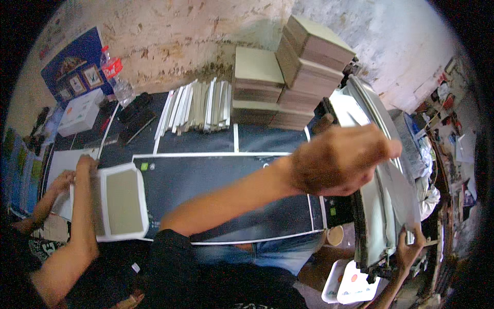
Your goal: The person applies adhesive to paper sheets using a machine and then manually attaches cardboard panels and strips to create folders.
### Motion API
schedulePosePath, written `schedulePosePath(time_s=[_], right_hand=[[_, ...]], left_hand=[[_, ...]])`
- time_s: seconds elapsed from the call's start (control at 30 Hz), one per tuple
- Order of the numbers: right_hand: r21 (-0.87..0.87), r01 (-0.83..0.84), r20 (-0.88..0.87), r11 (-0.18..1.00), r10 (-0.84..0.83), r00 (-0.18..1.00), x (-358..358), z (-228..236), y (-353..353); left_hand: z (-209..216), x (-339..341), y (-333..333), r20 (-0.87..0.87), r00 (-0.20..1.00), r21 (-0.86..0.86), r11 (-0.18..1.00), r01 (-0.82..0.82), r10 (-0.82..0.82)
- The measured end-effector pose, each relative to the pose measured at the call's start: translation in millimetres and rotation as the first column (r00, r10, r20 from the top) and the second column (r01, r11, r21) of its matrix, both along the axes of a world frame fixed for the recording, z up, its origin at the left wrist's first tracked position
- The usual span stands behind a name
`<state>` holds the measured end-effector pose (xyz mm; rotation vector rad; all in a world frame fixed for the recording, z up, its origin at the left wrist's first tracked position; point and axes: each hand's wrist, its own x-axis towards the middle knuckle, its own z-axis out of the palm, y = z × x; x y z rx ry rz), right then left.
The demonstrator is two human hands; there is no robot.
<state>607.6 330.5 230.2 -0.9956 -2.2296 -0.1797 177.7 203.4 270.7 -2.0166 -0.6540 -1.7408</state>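
My left arm reaches across to the right, and my left hand (342, 159) is closed, blurred by motion, its fingertips at the upper end of a pale sheet (404, 193). At the sheet's lower end, my right hand (411, 242) has its fingers closed on the edge. The sheet lies slanted along the right side of a long machine with a pale bed and roller-like bars (378, 216). Below the machine are white printed pieces with rounded corners (355, 283). My left palm is hidden by the back of the hand.
On the left, a co-worker's hands (85, 167) hold a grey board with a white border (125, 201) over the dark table (221, 190). Behind stand stacks of grey boards (257, 74), pale strips (198, 105), a plastic bottle (121, 87) and a white box (80, 113). A cup (334, 236) is near the machine.
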Motion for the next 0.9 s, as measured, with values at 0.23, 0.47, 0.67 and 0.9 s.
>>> schedulePosePath(time_s=[0.23,0.47,0.67,0.9], right_hand=[[-0.363,-0.291,-0.132,0.885,0.26,0.956,-54.5,74.6,8.6],[-0.833,-0.363,-0.001,0.417,0.656,0.755,-280.2,-43.8,40.2],[-0.666,-0.352,0.137,0.658,0.572,0.809,-378.8,-148.2,36.8],[-0.397,-0.381,0.139,0.835,0.465,0.874,-335.2,-115.9,11.7]], left_hand=[[49.4,-50.4,-166.2,0.353,0.906,-0.694,0.715,0.087,0.232],[-124.3,-137.4,-198.3,0.319,0.729,-0.943,0.276,0.183,0.606],[-218.5,-159.9,-196.8,0.073,0.539,-0.963,0.201,-0.182,0.839],[-174.8,-55.4,-154.7,-0.335,0.831,-0.918,0.046,-0.395,0.444]])
